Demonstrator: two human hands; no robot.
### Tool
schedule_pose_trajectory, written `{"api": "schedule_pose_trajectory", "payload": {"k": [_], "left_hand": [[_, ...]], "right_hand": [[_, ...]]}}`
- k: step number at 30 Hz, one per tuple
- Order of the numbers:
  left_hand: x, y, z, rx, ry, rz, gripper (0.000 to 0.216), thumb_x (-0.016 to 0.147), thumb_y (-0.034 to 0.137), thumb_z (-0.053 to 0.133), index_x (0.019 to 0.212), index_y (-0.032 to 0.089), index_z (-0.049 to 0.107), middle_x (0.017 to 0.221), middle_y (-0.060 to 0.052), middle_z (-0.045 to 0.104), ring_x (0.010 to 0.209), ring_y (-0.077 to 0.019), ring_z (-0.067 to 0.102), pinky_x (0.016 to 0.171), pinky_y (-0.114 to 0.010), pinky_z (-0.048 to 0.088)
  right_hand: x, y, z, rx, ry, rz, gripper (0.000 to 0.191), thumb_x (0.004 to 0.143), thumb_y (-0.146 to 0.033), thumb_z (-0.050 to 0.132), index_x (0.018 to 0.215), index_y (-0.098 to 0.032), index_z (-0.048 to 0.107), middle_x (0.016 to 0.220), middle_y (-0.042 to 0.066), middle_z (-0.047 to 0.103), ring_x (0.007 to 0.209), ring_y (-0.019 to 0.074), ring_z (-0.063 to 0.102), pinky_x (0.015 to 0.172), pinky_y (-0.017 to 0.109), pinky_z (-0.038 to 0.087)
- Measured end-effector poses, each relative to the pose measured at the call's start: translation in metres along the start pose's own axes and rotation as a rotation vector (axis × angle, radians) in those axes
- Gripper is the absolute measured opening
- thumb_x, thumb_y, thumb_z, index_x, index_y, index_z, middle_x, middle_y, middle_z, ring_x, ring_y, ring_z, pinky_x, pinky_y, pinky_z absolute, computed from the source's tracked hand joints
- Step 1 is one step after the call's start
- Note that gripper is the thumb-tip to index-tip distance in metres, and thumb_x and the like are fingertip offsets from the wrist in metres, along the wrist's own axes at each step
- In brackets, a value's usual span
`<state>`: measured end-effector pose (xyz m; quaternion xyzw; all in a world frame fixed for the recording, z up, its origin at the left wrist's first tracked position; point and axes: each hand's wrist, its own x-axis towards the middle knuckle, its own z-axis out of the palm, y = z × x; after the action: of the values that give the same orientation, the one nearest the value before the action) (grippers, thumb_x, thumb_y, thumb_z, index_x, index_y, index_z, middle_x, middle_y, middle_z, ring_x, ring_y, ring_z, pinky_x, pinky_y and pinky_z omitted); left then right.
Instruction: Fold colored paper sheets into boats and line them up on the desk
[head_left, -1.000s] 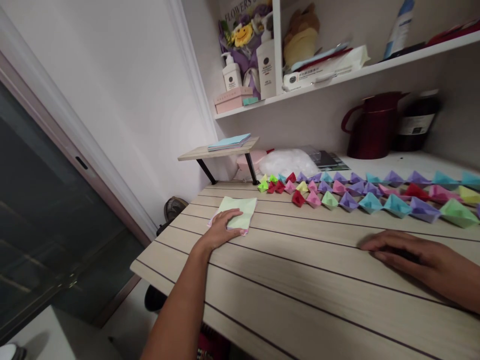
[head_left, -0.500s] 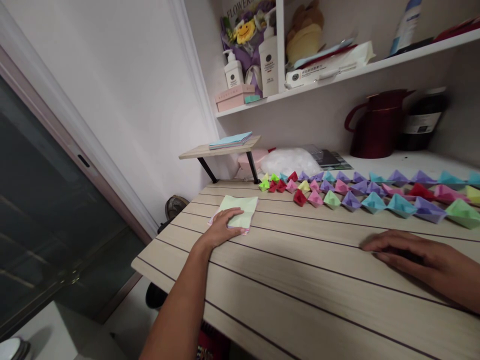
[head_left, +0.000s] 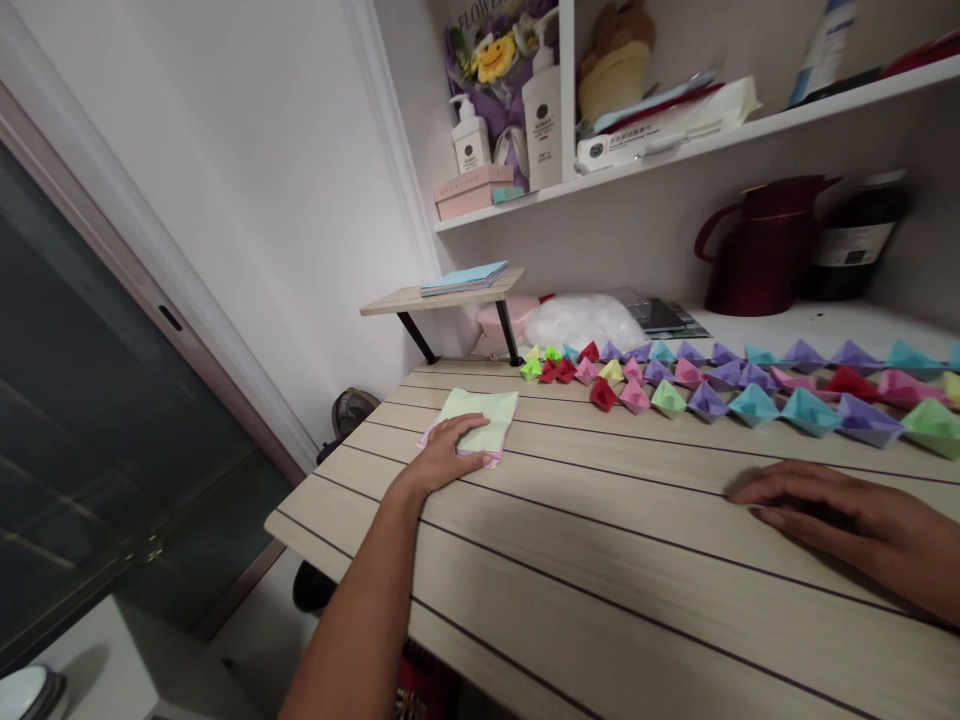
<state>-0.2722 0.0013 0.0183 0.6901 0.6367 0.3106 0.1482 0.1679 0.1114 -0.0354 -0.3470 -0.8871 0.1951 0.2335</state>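
Note:
My left hand [head_left: 450,452] lies on a small stack of square paper sheets [head_left: 496,407], pale green on top with pinkish edges below. Its fingers are stretched across the top sheet and the thumb is held apart near the front edge. On the right, my right hand [head_left: 847,520] rests on its side on the wooden tabletop [head_left: 600,560], fingers loosely extended, with nothing visible in it. Beyond it stand rows of folded paper boats [head_left: 754,406] in blue, purple, pink, red, green and yellow.
A small raised shelf [head_left: 390,300] at the back left bears blue sheets [head_left: 465,277]. Behind the boats are a white plastic bag [head_left: 585,320], a dark red jug [head_left: 761,250] and a dark bottle [head_left: 855,245]. An upper shelf [head_left: 690,138] holds pump bottles and a plush toy.
The view has shifted very slightly. Both hands stay in place, and the paper stack and boats look the same.

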Motion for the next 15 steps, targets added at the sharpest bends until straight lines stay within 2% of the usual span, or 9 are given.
{"api": "schedule_pose_trajectory", "payload": {"k": [8, 15], "left_hand": [[0.0, 0.0, -0.003, -0.146, -0.048, -0.034, 0.047, 0.079, 0.038, 0.066, 0.125, 0.03, 0.058, 0.139, -0.002, 0.052, 0.129, -0.0239, 0.046, 0.11, -0.039, 0.033], [0.0, 0.002, -0.002, -0.303, -0.094, -0.028, 0.058, 0.083, 0.038, 0.062, 0.137, 0.026, 0.045, 0.138, -0.01, 0.053, 0.127, -0.0244, 0.049, 0.102, -0.04, 0.042]], "right_hand": [[0.0, 0.0, -0.001, 0.009, -0.004, -0.007, 0.035, 0.082, -0.054, 0.053, 0.1, -0.031, 0.07, 0.114, 0.007, 0.067, 0.107, 0.0275, 0.062, 0.093, 0.037, 0.051], [0.002, -0.008, -0.002, 0.019, -0.005, -0.029, 0.035, 0.084, -0.054, 0.051, 0.099, -0.03, 0.071, 0.112, 0.008, 0.067, 0.107, 0.0287, 0.062, 0.093, 0.039, 0.05]]}}
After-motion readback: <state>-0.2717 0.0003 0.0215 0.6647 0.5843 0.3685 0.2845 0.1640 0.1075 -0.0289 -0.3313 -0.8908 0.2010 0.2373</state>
